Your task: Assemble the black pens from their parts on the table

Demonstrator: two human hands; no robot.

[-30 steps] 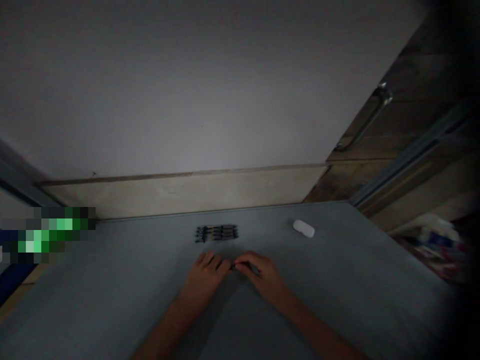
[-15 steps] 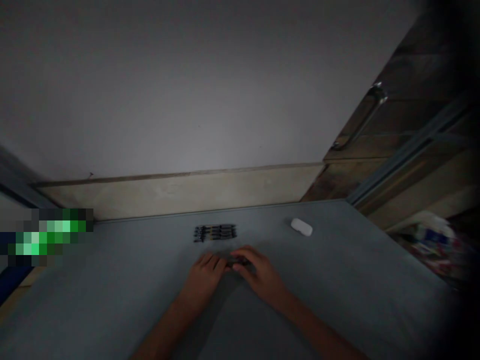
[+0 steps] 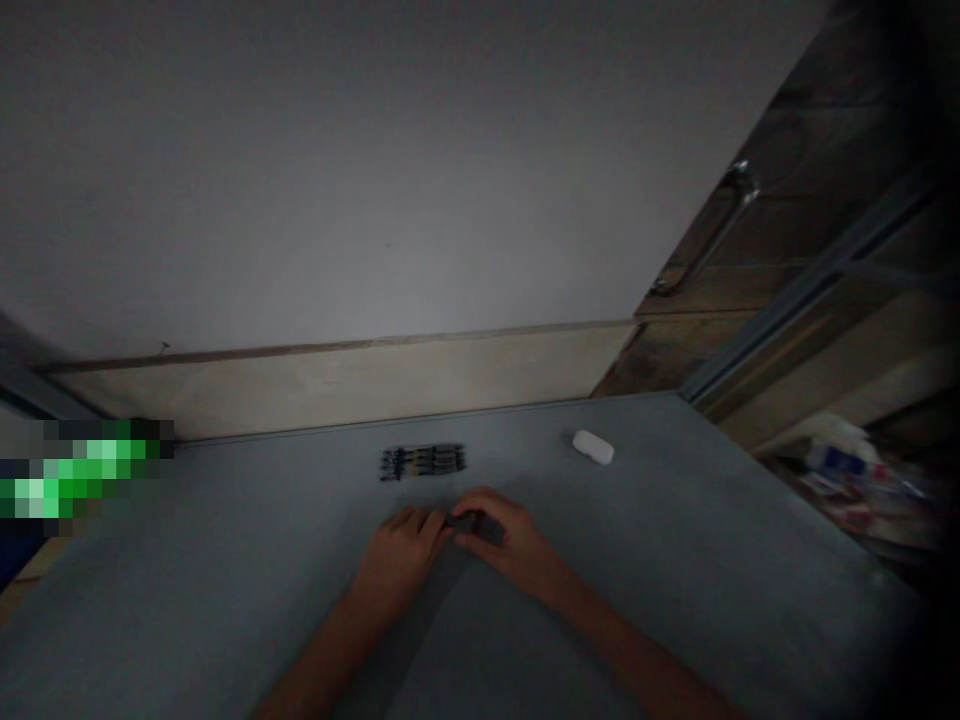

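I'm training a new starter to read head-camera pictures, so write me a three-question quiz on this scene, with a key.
1. Multiple choice: on the table, where does the white item lie, seen from the person's side?
a) Left of the pens
b) Right of the pens
c) On top of the pens

2. Fill in the blank: the dark object is between the fingers of the left hand and those of the ____ hand.

3. True or false: both hands are resting on the white item.

Key:
1. b
2. right (the right hand)
3. False; the white item lies apart from both hands.
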